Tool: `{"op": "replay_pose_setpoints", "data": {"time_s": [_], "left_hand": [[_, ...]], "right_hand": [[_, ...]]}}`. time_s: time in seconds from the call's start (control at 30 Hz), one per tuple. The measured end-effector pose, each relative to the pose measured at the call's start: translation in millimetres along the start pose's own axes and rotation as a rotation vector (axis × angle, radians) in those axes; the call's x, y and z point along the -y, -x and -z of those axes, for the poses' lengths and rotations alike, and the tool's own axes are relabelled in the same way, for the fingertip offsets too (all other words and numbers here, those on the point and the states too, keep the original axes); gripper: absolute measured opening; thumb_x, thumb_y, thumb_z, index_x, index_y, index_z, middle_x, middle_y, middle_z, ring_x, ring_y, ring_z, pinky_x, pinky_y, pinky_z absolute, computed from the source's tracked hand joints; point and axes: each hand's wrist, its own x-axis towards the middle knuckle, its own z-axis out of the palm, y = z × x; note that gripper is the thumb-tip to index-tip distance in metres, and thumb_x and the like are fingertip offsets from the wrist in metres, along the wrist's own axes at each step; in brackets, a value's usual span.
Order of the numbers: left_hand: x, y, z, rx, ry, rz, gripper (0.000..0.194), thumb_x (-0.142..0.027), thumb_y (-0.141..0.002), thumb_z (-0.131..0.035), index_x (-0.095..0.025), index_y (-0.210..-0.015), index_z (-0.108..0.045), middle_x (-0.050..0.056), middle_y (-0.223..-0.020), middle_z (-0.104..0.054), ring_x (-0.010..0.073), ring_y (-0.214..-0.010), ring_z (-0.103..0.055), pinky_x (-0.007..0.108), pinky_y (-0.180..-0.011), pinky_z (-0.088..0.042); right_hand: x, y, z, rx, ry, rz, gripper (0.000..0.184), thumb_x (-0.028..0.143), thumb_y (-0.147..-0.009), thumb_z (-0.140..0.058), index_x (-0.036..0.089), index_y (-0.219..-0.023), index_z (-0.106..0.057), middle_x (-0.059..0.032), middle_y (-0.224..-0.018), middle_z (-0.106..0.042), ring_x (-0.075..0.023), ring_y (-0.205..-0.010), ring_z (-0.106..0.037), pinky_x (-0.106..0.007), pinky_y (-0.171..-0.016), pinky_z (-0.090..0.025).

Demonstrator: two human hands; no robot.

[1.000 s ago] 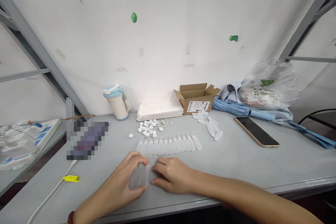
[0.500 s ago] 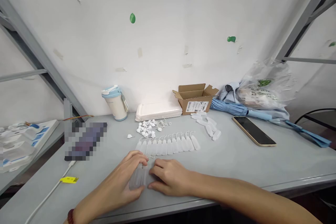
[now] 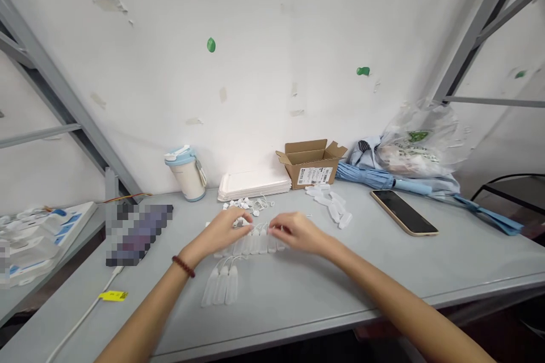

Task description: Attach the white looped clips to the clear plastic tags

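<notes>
Translucent pieces (image 3: 255,245): right hand (image 3: 300,231) curled, perhaps touching.

Lighting bright, diffuse. Deep shadow beneath the table (image 3: 323,289) at five o'clock. Posts (image 3: 42,62) at ten and two slanted (wide-angle distortion). Pixelation obscures a dark object (image 3: 147,232) at eight. Translucent tubes (image 3: 220,286) at seven: low contrast.

Left hand (image 3: 225,231), right hand (image 3: 298,231) (each curled), 2 forearms (image 3: 143,302) angled inward

Tubes (image 3: 220,286): milky white | bracelet (image 3: 184,266): dark red | box (image 3: 310,167): brown, white label (image 3: 314,176) | cup (image 3: 186,178): cream, blue lid (image 3: 181,155) | tag (image 3: 112,296): yellow
</notes>
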Motion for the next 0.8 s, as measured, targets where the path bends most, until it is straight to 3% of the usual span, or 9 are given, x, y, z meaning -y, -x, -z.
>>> {"op": "replay_pose_setpoints", "data": {"time_s": [0.17,0.33,0.5,0.8], "left_hand": [[23,-47,-8.4,-0.144,-0.243,-0.034,0.021,-0.019,-0.078,-0.043,-0.018,-0.082,-0.064,0.009,-0.087,-0.067,0.0263,-0.091,-0.057,0.036,-0.079,-0.044],[45,-55,-20.3,-0.098,-0.257,-0.130,0.029,-0.010,-0.071,-0.043,-0.020,-0.081,-0.068,0.007,-0.091,-0.069,0.0250,-0.094,-0.057,0.037,-0.086,-0.044],[55,-47,-26.7,-0.060,-0.218,-0.148,0.043,-0.003,-0.063,-0.038,-0.023,-0.084,-0.070,0.002,-0.110,-0.066,0.0231,-0.107,-0.052,0.037,-0.096,-0.040],[54,-43,-30.2,-0.041,-0.300,-0.168,0.052,0.000,-0.063,-0.038,-0.022,-0.099,-0.069,0.000,-0.115,-0.064,0.0239,-0.109,-0.049,0.039,-0.098,-0.038]], "right_hand": [[-60,8,55,-0.265,0.221,-0.298,0.017,0.021,-0.086,-0.048,0.015,-0.085,-0.065,-0.0050,-0.077,-0.068,-0.0136,-0.065,-0.058,-0.023,-0.063,-0.040],[-106,28,85,-0.223,0.361,-0.604,0.018,0.015,-0.082,-0.050,0.013,-0.087,-0.067,-0.0076,-0.082,-0.070,-0.0162,-0.073,-0.062,-0.023,-0.065,-0.041],[-119,35,84,-0.159,0.339,-0.647,0.019,0.010,-0.077,-0.052,0.012,-0.087,-0.068,-0.0079,-0.084,-0.071,-0.0161,-0.075,-0.062,-0.021,-0.064,-0.040],[-110,28,70,-0.045,0.342,-0.619,0.024,0.004,-0.076,-0.049,0.011,-0.089,-0.068,-0.0087,-0.088,-0.070,-0.0168,-0.080,-0.062,-0.021,-0.068,-0.040]]}}
